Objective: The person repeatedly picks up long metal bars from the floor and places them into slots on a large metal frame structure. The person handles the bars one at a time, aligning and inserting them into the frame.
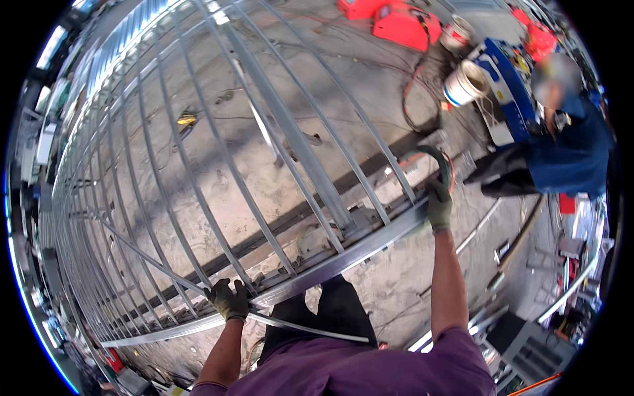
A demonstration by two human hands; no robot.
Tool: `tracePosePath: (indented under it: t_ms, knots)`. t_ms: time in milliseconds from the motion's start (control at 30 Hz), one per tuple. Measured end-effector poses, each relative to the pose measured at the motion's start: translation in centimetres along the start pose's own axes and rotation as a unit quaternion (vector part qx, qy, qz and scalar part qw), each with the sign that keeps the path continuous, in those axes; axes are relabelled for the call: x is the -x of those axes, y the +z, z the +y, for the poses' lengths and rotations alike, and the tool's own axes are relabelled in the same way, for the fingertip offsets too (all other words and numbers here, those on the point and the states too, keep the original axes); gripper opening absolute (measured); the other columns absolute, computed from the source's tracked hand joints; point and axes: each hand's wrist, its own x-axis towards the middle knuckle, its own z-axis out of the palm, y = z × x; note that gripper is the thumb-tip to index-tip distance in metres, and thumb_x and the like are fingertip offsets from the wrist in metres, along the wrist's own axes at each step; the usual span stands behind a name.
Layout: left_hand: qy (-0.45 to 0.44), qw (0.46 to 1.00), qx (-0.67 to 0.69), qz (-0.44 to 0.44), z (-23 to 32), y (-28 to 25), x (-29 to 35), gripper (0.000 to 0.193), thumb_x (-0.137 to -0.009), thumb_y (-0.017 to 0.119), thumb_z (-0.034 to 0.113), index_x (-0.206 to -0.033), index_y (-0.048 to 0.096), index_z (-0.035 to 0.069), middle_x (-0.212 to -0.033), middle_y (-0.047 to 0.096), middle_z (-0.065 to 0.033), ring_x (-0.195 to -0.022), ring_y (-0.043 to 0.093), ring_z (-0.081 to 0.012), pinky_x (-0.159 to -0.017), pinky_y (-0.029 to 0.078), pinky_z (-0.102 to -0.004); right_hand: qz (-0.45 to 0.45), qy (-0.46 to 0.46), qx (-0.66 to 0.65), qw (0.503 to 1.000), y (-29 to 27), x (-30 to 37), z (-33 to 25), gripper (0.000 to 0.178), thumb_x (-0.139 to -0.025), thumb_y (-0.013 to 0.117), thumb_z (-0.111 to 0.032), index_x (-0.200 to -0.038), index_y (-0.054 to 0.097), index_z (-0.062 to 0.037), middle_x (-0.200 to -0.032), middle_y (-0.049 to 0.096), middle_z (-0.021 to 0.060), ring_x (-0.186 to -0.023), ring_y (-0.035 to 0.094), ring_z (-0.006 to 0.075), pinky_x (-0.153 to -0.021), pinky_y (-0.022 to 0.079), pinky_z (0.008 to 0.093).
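A large metal grille frame [370, 249] of silvery parallel bars lies in front of me, its near rail crossing before my legs. My left hand [229, 300], in a greenish work glove, is closed around a thin metal strip [310, 327] at that rail. The strip slants from among the bars on the left, through the hand, to in front of my thighs. At the rail's right end, my gloved right hand [439, 206] has its fingers closed. A dark curved hose or cable [436, 156] rises beside them; what the fingers grip is hard to make out.
A person in a dark blue top [571, 148] is at the right, beside a blue machine [505, 86]. Near it stands a white bucket [465, 84]. Red cases [404, 26] and loose cables lie farther back. A yellow-and-black tool [187, 120] rests on the floor beneath the bars.
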Motion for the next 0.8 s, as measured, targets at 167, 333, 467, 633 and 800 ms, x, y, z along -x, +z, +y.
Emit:
tracePosePath:
  t_ms: [167, 333, 467, 633, 800]
  knots:
    - [-0.021, 1.000, 0.001, -0.018, 0.0, 0.4, 1.3, 0.028, -0.092, 0.071, 0.034, -0.103, 0.071, 0.008, -0.107, 0.073, -0.0125, -0.112, 0.066, -0.0318, -0.124, 0.025, -0.0502, 0.001, -0.002, 0.053, 0.999, 0.9, -0.8, -1.7, 0.022, -0.095, 0.063, -0.005, -0.110, 0.078, -0.0094, -0.103, 0.078, 0.0084, -0.100, 0.072, 0.0183, -0.091, 0.055, 0.0312]
    - [-0.009, 1.000, -0.015, -0.025, 0.6, 0.0, 0.3, 0.028, -0.093, 0.070, 0.034, -0.103, 0.070, 0.008, -0.108, 0.075, -0.0115, -0.110, 0.068, -0.0310, -0.123, 0.026, -0.0494, 0.010, -0.016, 0.046, 0.999, -0.3, -0.5, -2.6, 0.025, -0.094, 0.064, -0.004, -0.117, 0.075, -0.0072, -0.109, 0.077, 0.0105, -0.101, 0.072, 0.0190, -0.092, 0.055, 0.0323]
    - [-0.006, 1.000, -0.012, -0.023, 0.4, -0.2, 0.3, 0.030, -0.094, 0.069, 0.037, -0.103, 0.072, 0.008, -0.108, 0.075, -0.0119, -0.112, 0.067, -0.0307, -0.122, 0.027, -0.0502, 0.127, -0.073, 0.153, 0.977, -1.6, 3.8, -5.5, 0.028, -0.094, 0.067, -0.005, -0.122, 0.072, -0.0049, -0.116, 0.075, 0.0140, -0.104, 0.072, 0.0243, -0.093, 0.055, 0.0354]
    - [0.011, 1.000, -0.027, -0.003, -0.6, 0.4, 0.8, 0.029, -0.097, 0.067, 0.039, -0.104, 0.072, 0.012, -0.109, 0.075, -0.0069, -0.113, 0.067, -0.0271, -0.123, 0.024, -0.0481, 0.077, 0.031, 0.145, 0.986, -3.6, 18.8, -7.6, 0.019, -0.096, 0.067, -0.012, -0.111, 0.076, -0.0041, -0.108, 0.077, 0.0157, -0.099, 0.073, 0.0321, -0.089, 0.057, 0.0393]
    - [0.052, 0.998, -0.019, 0.028, -1.5, 0.7, 1.1, 0.028, -0.098, 0.066, 0.038, -0.108, 0.070, 0.011, -0.110, 0.075, -0.0066, -0.113, 0.067, -0.0276, -0.122, 0.026, -0.0511, -0.208, 0.189, 0.183, 0.942, -3.8, 32.8, -11.1, 0.022, -0.099, 0.068, -0.022, -0.113, 0.076, -0.0074, -0.108, 0.077, 0.0144, -0.100, 0.074, 0.0254, -0.088, 0.057, 0.0356]
